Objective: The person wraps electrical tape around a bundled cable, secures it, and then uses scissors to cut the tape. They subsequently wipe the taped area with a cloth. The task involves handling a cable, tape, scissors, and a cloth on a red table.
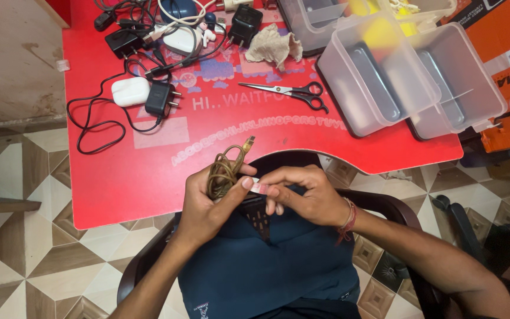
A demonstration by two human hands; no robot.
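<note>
My left hand (205, 204) grips a coiled brownish cable (224, 171), its plug end sticking up towards the red table (137, 177). Its thumb presses a small pale strip (259, 188) that my right hand (305, 195) pinches from the other side. Both hands hover over my lap, just in front of the table's near edge. A red thread band circles my right wrist.
On the table lie black-handled scissors (293, 93), a white earbud case (130, 91), black chargers (160, 98) with tangled cords, a crumpled cloth (273, 46) and clear plastic boxes (385, 71). An orange carton (503, 41) stands at right. I sit in a dark plastic chair (385, 207) on patterned tiles.
</note>
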